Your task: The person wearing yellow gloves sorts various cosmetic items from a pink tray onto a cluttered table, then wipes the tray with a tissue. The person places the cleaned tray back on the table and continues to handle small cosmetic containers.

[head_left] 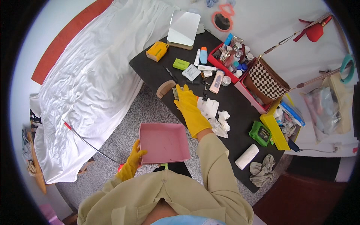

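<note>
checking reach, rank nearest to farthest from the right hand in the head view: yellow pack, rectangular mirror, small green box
1. Small green box, beyond the right hand
2. Yellow pack, farther left
3. Rectangular mirror, near the picture's top

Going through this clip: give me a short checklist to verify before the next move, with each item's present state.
1. Both hands gloved: ok; the left hand and right hand wear yellow gloves.
2. Pink box held: ok; the left hand grips its left side.
3. Pink box has room: ok; only small specks show inside.
4. Right hand has a firm hold on the small flat item: cannot tell; its fingers partly cover it.
5. Tabletop around the right hand uncluttered: not ok; crumpled tissues and a wooden comb lie close by.
</note>
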A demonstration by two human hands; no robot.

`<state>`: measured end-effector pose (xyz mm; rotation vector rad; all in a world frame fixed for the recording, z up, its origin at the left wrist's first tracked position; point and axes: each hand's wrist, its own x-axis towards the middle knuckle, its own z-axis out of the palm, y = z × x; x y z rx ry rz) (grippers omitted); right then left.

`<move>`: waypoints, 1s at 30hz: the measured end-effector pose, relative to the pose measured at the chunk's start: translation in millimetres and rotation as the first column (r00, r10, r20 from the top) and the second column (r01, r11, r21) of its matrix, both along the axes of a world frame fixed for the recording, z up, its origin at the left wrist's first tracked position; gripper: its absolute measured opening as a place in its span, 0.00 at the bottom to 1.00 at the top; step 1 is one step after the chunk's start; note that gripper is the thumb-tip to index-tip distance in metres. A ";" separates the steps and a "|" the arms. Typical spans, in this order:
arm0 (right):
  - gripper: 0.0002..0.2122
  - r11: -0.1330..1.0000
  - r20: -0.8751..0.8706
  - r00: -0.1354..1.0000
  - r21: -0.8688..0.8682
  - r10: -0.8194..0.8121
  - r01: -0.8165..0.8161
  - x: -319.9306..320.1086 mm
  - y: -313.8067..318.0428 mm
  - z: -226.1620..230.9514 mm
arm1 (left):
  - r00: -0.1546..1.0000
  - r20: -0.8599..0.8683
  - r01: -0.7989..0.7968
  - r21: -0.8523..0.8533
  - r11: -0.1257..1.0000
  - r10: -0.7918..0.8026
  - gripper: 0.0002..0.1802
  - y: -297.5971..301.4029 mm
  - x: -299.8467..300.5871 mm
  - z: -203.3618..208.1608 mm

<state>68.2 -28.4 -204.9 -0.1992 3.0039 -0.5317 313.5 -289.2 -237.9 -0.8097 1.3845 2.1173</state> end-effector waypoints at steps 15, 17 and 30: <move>0.15 0.925 -0.311 0.904 -0.330 -0.293 0.187 -118.9 119.5 -72.8 | 0.998 -0.049 -0.032 -0.090 0.995 0.028 0.51 -6.3 3.9 -48.9; 0.16 0.981 -0.302 0.935 -0.100 -0.188 0.165 -130.4 133.1 -73.6 | 0.999 -0.035 -0.012 -0.107 0.994 0.008 0.51 -6.4 3.7 -50.1; 0.34 0.967 0.013 0.969 0.060 0.247 -0.247 28.6 63.5 5.5 | 0.999 0.039 0.011 -0.043 0.999 -0.009 0.51 13.6 -21.6 -18.3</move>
